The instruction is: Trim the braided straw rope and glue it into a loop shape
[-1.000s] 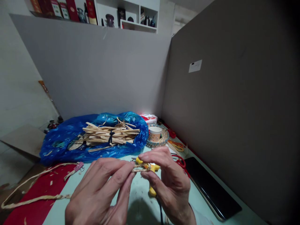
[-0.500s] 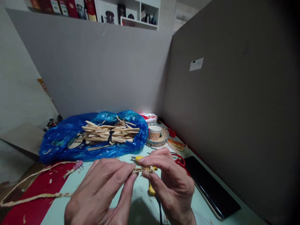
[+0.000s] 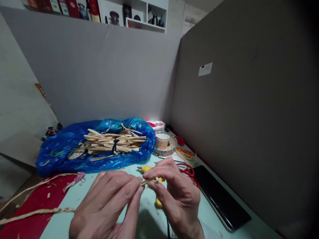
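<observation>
Between my two hands, above the table, is a small piece of braided straw (image 3: 149, 181). My left hand (image 3: 109, 202) pinches its left end between thumb and forefinger. At the other end, my right hand (image 3: 174, 196) closes its thumb and fingertips on it. A long plaited straw strand (image 3: 40, 212) runs from behind my left hand out to the left edge, and a pink clip (image 3: 79, 177) sits on straw near there. Behind my right hand lies a yellow-handled tool (image 3: 159, 200) with a dark cord below it, partly hidden.
A tied bundle of dry straw (image 3: 117, 142) lies on a blue plastic bag (image 3: 57, 146). Farther right are a paper cup (image 3: 162, 142) in a woven basket (image 3: 174, 146), orange scissors (image 3: 185, 154), red-handled scissors (image 3: 190, 171) and a black phone-like slab (image 3: 221, 199). Grey panels (image 3: 112, 73) stand behind.
The whole view has shifted slightly, so things sit a little farther left. Both hands keep their pinch on the straw, with the right hand slightly closer to the left.
</observation>
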The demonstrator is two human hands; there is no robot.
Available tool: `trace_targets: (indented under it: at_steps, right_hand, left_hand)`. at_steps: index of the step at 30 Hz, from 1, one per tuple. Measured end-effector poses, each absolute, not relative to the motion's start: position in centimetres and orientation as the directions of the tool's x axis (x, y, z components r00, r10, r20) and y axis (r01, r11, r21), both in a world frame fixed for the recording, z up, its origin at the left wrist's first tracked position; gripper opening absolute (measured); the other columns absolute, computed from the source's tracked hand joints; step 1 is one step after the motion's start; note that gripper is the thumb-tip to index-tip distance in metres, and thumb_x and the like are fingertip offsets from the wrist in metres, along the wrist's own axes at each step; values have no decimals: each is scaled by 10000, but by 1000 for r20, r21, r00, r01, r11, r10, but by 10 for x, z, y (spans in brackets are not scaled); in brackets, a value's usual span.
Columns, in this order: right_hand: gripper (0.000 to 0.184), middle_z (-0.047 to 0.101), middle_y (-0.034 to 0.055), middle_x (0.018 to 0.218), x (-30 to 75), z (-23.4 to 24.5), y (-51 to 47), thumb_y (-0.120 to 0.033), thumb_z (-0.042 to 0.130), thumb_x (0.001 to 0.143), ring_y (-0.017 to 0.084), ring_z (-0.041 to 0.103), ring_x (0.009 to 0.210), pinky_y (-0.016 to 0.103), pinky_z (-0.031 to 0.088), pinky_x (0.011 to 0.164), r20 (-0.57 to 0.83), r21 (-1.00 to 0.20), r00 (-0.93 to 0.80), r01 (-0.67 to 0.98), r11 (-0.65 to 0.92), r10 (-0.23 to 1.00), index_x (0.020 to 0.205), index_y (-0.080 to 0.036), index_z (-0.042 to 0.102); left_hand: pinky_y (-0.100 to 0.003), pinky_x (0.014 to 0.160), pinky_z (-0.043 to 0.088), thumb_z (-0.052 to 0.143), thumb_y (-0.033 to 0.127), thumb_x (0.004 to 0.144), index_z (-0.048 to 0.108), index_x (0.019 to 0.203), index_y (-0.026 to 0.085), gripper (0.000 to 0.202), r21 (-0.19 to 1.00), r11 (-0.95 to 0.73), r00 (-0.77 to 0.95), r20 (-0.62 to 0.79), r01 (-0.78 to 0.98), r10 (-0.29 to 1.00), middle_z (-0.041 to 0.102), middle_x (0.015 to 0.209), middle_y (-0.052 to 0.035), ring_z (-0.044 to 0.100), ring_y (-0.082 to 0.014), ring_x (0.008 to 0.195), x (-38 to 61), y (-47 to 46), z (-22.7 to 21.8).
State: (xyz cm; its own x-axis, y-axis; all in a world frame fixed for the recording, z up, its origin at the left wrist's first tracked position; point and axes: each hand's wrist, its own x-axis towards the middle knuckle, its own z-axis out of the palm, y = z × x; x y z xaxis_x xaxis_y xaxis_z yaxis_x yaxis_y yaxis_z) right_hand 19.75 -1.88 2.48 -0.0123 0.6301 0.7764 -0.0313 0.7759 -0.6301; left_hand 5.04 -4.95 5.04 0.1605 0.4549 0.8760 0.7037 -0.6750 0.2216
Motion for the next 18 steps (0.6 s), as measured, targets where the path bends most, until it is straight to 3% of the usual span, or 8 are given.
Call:
trace_targets:
  at_steps: [8, 13, 18]
  right_hand:
    - [185, 745, 23, 867, 198, 23, -17, -128, 661, 844, 204, 595, 809, 368, 486, 743, 728, -684, -32, -101, 723, 684, 946, -269, 724]
    - [183, 748, 23, 864, 202, 29, -11, -138, 678, 833, 203, 600, 787, 370, 481, 743, 756, -654, -67, -41, 756, 651, 953, -265, 732]
    - [171, 741, 22, 821, 206, 32, -11, -143, 643, 854, 201, 596, 762, 362, 483, 720, 763, -644, -72, -19, 764, 642, 933, -262, 736]
  left_hand:
    - [-313, 736, 462, 643, -24, 771, 665, 883, 206, 256, 211, -692, 174, 880, 690, 442, 679, 805, 0, 593, -163, 799, 49, -46, 48]
    - [-349, 704, 466, 661, -43, 748, 667, 943, 189, 303, 127, -704, 246, 881, 699, 403, 694, 816, -24, 603, -196, 791, 45, -44, 49]
    - [-343, 713, 455, 637, -36, 783, 667, 938, 173, 262, 136, -687, 251, 866, 714, 432, 684, 819, -31, 606, -185, 788, 45, -43, 48]
